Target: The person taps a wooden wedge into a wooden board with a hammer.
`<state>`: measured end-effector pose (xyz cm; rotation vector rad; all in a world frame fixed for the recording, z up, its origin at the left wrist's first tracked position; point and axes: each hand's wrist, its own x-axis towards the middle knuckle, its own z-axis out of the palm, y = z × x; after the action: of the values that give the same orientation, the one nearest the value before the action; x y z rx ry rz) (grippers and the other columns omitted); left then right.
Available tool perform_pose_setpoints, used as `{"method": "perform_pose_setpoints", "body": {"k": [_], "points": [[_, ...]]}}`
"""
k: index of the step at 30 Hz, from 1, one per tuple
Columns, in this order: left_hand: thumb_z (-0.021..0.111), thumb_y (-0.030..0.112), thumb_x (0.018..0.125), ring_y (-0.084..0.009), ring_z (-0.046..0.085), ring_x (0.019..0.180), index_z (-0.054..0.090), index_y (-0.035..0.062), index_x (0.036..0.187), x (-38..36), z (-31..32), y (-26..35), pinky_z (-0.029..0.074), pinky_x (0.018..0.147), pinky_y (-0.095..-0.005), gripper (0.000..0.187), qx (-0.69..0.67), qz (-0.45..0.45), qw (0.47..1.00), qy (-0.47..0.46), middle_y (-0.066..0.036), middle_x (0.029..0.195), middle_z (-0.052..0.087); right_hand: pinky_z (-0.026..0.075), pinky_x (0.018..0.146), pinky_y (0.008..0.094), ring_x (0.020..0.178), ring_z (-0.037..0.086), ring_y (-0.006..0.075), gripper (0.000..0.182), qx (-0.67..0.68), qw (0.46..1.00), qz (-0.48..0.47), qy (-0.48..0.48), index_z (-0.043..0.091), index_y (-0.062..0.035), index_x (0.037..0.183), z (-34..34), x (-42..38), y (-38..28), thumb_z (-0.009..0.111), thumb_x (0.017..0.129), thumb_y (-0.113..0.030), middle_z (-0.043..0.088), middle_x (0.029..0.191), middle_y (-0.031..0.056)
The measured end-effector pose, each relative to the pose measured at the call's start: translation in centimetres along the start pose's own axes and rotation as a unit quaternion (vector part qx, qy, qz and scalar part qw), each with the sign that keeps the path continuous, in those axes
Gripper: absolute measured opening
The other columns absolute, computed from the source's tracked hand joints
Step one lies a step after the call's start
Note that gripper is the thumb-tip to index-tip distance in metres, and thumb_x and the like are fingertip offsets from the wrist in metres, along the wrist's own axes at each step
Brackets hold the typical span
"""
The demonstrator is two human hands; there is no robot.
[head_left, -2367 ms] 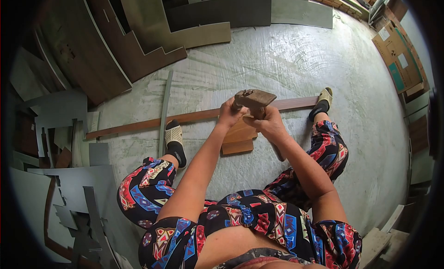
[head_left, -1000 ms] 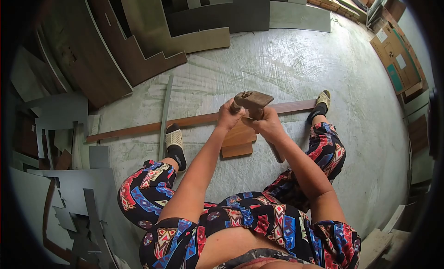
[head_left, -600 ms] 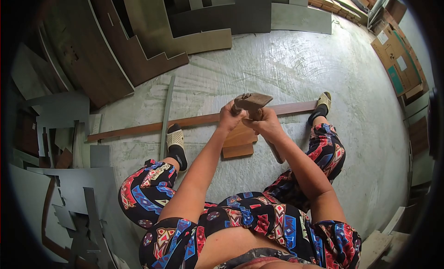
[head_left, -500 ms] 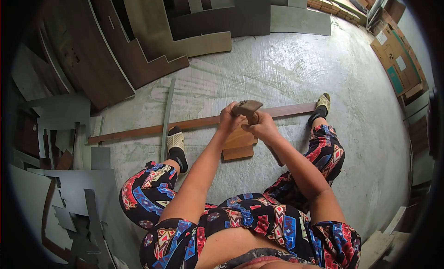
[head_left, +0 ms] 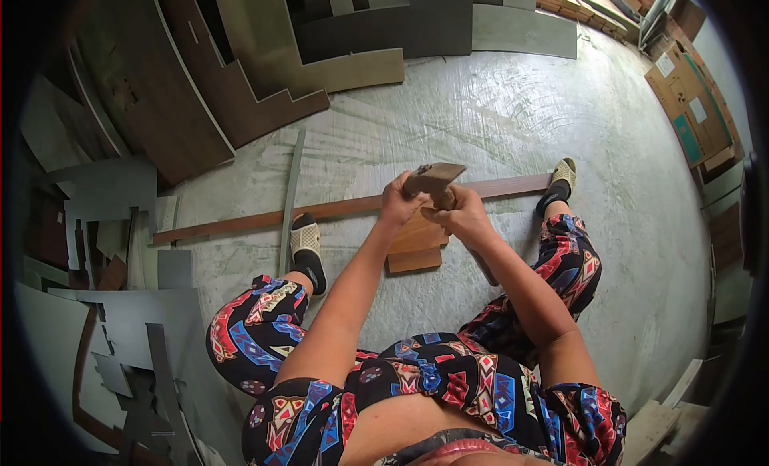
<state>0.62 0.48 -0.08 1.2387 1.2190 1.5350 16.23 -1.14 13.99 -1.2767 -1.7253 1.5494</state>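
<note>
A hammer (head_left: 440,176) with a worn metal head and a wooden handle is held up over the floor. My right hand (head_left: 466,217) is wrapped round its handle just below the head, and the handle's end slants down toward my right thigh. Closed at the left side of the hammer head is my left hand (head_left: 401,201), with its fingertips against the metal. Below both hands, a small stack of brown wooden blocks (head_left: 414,260) lies on the floor, partly hidden by them.
A long brown strip (head_left: 336,208) lies across the floor between my feet, crossed by a thin grey strip (head_left: 292,193) near my left foot. Cut panels (head_left: 264,113) lean at the upper left, and a cardboard box (head_left: 689,105) stands at the upper right.
The hammer head has shifted slightly up and to the right with both hands. The view has also moved a little. Both hands keep their hold.
</note>
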Motion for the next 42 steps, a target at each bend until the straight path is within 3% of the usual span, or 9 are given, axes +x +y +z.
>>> {"method": "perform_pose_setpoints", "body": {"k": [3, 7, 13, 19, 25, 28, 35, 38, 42], "points": [[0.076, 0.0, 0.065, -0.009, 0.053, 0.07, 0.06, 0.0078, 0.087, -0.4, -0.1, 1.1, 0.047, 0.067, -0.0268, 0.028, 0.061, -0.023, 0.998, 0.011, 0.002, 0.077, 0.06, 0.041, 0.043, 0.0215, 0.051, 0.048, 0.0051, 0.016, 0.052, 0.998, -0.026, 0.008, 0.059, -0.0023, 0.081, 0.1, -0.4, -0.8, 0.072, 0.076, -0.011, 0.052, 0.064, -0.0033], [0.075, -0.002, 0.065, -0.0088, 0.053, 0.071, 0.06, 0.0077, 0.087, -0.1, -0.3, 1.7, 0.047, 0.068, -0.0264, 0.028, 0.131, 0.011, 0.991, -0.017, 0.003, 0.078, 0.061, 0.041, 0.043, 0.0226, 0.052, 0.048, 0.0054, 0.017, -0.075, 0.997, 0.019, -0.011, 0.059, -0.002, 0.084, 0.1, 0.7, 1.4, 0.072, 0.076, -0.01, 0.051, 0.064, -0.0041], [0.074, -0.004, 0.066, -0.009, 0.052, 0.071, 0.059, 0.0078, 0.086, -0.4, -0.1, 1.6, 0.047, 0.069, -0.0252, 0.028, 0.035, -0.029, 0.999, -0.011, 0.002, 0.077, 0.06, 0.042, 0.054, 0.0288, 0.055, 0.051, 0.0118, 0.028, 0.015, 1.0, 0.015, 0.002, 0.06, -0.0031, 0.085, 0.3, -0.7, -1.0, 0.076, 0.07, -0.021, 0.057, 0.066, 0.0019], [0.074, -0.002, 0.066, -0.0086, 0.051, 0.071, 0.06, 0.0076, 0.089, 0.0, -0.1, 0.4, 0.047, 0.07, -0.025, 0.029, 0.06, 0.019, 0.998, -0.012, 0.002, 0.078, 0.06, 0.041, 0.045, 0.0211, 0.055, 0.048, 0.005, 0.017, -0.105, 0.994, -0.006, -0.003, 0.059, -0.0016, 0.087, -0.1, 0.6, 0.2, 0.071, 0.078, -0.01, 0.051, 0.068, -0.0034], [0.077, 0.001, 0.065, -0.0091, 0.053, 0.071, 0.059, 0.0076, 0.087, -0.4, -0.3, -0.3, 0.047, 0.067, -0.026, 0.029, 0.03, -0.047, 0.998, -0.001, 0.002, 0.077, 0.061, 0.041, 0.044, 0.0216, 0.053, 0.049, 0.0052, 0.018, 0.054, 0.999, 0.002, -0.001, 0.057, -0.0035, 0.082, -0.3, -0.5, -1.4, 0.073, 0.076, -0.012, 0.05, 0.065, -0.0037], [0.076, 0.0, 0.065, -0.0087, 0.054, 0.072, 0.06, 0.0076, 0.09, 0.2, -0.5, -0.7, 0.048, 0.068, -0.0262, 0.031, 0.091, 0.02, 0.995, -0.021, 0.002, 0.078, 0.062, 0.04, 0.044, 0.0219, 0.053, 0.048, 0.0048, 0.017, -0.08, 0.997, 0.0, -0.004, 0.058, -0.0037, 0.081, 0.0, 0.6, 0.7, 0.072, 0.077, -0.011, 0.049, 0.064, -0.0043], [0.074, -0.002, 0.066, -0.008, 0.054, 0.074, 0.059, 0.0075, 0.088, -0.3, -0.1, -0.8, 0.048, 0.069, -0.0255, 0.028, -0.005, -0.029, 0.999, -0.014, 0.002, 0.079, 0.061, 0.04, 0.046, 0.0217, 0.054, 0.046, 0.005, 0.019, -0.009, 0.998, -0.055, 0.018, 0.056, -0.0038, 0.081, -0.1, -0.6, -0.5, 0.073, 0.076, -0.012, 0.048, 0.064, -0.0044], [0.071, -0.001, 0.068, -0.0084, 0.053, 0.075, 0.06, 0.0078, 0.091, 0.0, -0.4, -0.3, 0.047, 0.071, -0.0257, 0.027, 0.102, 0.011, 0.994, -0.033, 0.003, 0.081, 0.061, 0.04, 0.046, 0.0219, 0.055, 0.046, 0.0045, 0.016, -0.108, 0.994, -0.004, 0.004, 0.058, -0.0021, 0.085, -0.3, 0.2, 0.9, 0.071, 0.077, -0.009, 0.048, 0.066, -0.0049], [0.073, 0.0, 0.068, -0.0097, 0.052, 0.073, 0.059, 0.0078, 0.09, -0.3, -0.3, -1.2, 0.047, 0.07, -0.0261, 0.027, 0.025, -0.005, 1.0, -0.013, 0.002, 0.079, 0.059, 0.04, 0.045, 0.0221, 0.054, 0.047, 0.0054, 0.021, 0.061, 0.998, -0.026, 0.005, 0.055, -0.0047, 0.079, -0.5, -0.8, -1.8, 0.074, 0.076, -0.013, 0.049, 0.066, -0.0038]]}}
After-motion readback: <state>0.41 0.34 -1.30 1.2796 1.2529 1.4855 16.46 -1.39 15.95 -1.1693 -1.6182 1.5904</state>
